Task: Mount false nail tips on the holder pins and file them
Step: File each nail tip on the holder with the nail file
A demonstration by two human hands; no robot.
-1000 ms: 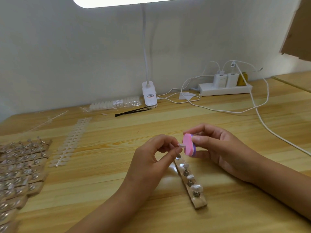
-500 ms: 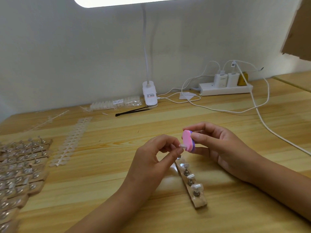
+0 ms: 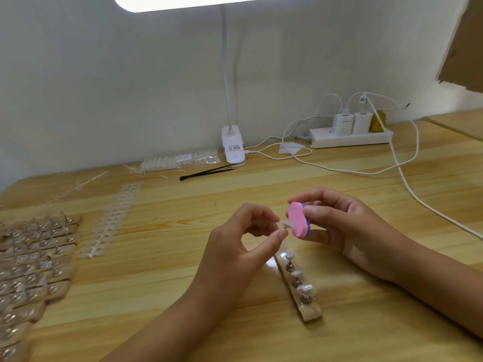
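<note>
**Overhead head view, filing stage.** I see both bare hands raised above the pale, grained wooden tabletop (image 3: 156, 296).

- **Left grip** (image 3: 243, 246): thumb and forefinger are closed together on a small, clear, curved nail tip (image 3: 287, 225). The other fingers are curled loosely behind.
- **Right grip** (image 3: 347, 231): thumb and fingers are clamped on an oval file block (image 3: 298, 220). Its broad face is matte pink and its rim has a purple layer. The pink face sits against the free end of the nail tip, and I read the two as touching.
- **Holder strip** (image 3: 311, 316): a narrow, rough-edged wooden bar lies flat on the tabletop just below the hands, angled away toward the left grip. Short metal pins (image 3: 288, 267) stand upright along it. At least three carry glossy translucent mounted tips (image 3: 306, 289). The far end is hidden behind the left thumb.
- **Stacked holders** (image 3: 31, 257): many similar wooden bars with pins lie packed together at the left edge.
- **Sprue of tips** (image 3: 109, 220): a long, pale plastic ladder of unmounted tips lies beside that stack.
- **Clear bag** (image 3: 180, 160): by the wall, holding more rows of tips.
- **Also present:** thin black tweezers (image 3: 206, 173), a white clip lamp base (image 3: 233, 146), and a white power strip (image 3: 350, 137) with chargers and looping cables (image 3: 407, 184).
</note>
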